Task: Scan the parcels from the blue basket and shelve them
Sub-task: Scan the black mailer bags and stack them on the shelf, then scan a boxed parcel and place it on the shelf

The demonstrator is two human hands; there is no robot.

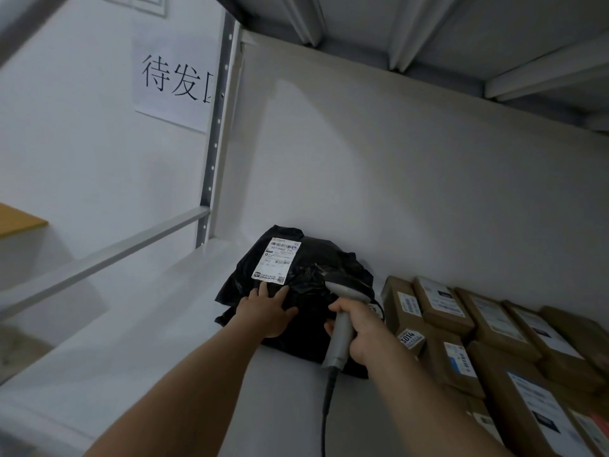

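Note:
A black plastic parcel (316, 258) with a white shipping label (276, 260) lies on the white shelf (131, 324), stacked on another black bag against the back wall. My left hand (267, 311) rests flat on its front, fingers straight, just below the label. My right hand (359, 328) grips the handle of a grey barcode scanner (342, 311), whose head lies over the parcel's right side. The scanner's cable hangs down toward the bottom edge. The blue basket is out of view.
Several brown cardboard boxes (494, 341) with labels fill the shelf's right half, close beside the black parcel. A shelf upright (216, 133) and a rail (108, 252) stand at left. The upper shelf's underside (428, 34) hangs overhead. A paper sign (174, 80) is on the wall.

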